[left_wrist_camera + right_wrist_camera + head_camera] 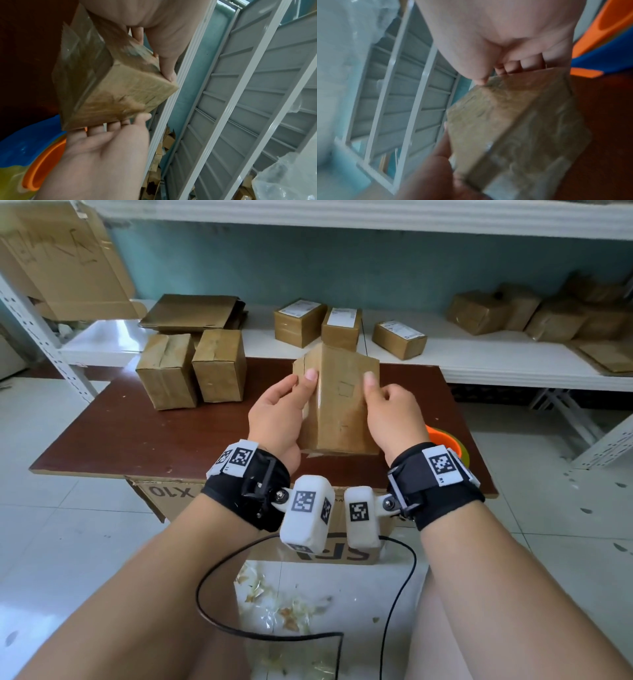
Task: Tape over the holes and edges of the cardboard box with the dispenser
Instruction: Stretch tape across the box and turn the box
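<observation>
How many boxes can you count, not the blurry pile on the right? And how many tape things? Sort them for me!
Cardboard box held by left hand and right hand: 1
Plain boxes standing on the brown table: 2
White-label boxes on the shelf: 3
Orange tape dispenser: 1
Total: 7

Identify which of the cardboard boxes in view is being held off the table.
The box between the left hand and right hand; both grip it. The other boxes rest on table or shelf.
</observation>
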Tool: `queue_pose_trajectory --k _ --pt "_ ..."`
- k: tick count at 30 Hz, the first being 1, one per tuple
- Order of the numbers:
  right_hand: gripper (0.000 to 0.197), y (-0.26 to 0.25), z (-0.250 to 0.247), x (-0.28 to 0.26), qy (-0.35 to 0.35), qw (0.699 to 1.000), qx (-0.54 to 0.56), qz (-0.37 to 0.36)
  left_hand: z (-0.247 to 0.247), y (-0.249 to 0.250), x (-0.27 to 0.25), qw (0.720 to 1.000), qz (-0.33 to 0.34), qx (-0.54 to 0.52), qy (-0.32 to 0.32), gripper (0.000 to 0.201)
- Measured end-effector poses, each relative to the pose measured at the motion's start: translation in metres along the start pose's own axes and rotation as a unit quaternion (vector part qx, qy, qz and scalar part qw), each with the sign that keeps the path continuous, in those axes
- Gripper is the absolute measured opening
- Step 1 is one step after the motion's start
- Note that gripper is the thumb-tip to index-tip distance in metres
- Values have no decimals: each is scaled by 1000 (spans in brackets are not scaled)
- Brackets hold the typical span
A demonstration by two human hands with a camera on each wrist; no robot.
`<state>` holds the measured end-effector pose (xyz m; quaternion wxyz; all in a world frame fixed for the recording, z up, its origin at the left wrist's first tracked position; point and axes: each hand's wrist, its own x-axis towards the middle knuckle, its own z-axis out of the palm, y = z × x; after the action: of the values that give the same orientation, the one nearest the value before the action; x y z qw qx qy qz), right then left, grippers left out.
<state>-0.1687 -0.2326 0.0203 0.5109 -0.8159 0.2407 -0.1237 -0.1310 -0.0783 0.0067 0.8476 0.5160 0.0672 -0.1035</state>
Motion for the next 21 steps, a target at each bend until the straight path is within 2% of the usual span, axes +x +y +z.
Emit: queue_pose_trajectory --k 2,3,4,6,8,9,11,13,15,16,18,21 --pt "108 -7 4 -6 -60 990 87 91 2 0 -1 1000 16 6 2 54" --pt "125 -8 7 -7 -75 987 103 100 3 -1 -2 1000 27 4 4 48" --pt "126 -8 8 -7 -70 989 101 81 4 -1 -5 999 40 2 5 47" --pt "95 -7 7 -8 -30 997 64 9 6 -1 -8 998 57 -8 6 48" --pt "67 -5 0 -6 4 999 28 -33 5 1 -11 999 45 -9 1 51" --pt "64 -4 -3 -6 9 999 24 -32 4 1 -11 999 35 -6 -3 52" --pt "70 -3 -6 -5 8 999 36 0 3 0 -12 1000 26 1 -5 53" --pt "87 -5 -7 -11 -27 998 48 43 5 -2 -15 1000 26 7 -7 54" --pt "107 -2 -5 -19 -45 998 33 41 8 -6 -17 1000 25 3 -10 52" --pt "101 2 -4 -20 -34 999 17 16 9 -7 -17 1000 26 4 -8 50" --pt "76 5 -6 -19 12 999 -18 -32 8 -7 -14 1000 26 6 -4 46" --pt "64 3 -14 -11 50 998 -7 -41 3 -2 -10 1000 17 15 -18 47"
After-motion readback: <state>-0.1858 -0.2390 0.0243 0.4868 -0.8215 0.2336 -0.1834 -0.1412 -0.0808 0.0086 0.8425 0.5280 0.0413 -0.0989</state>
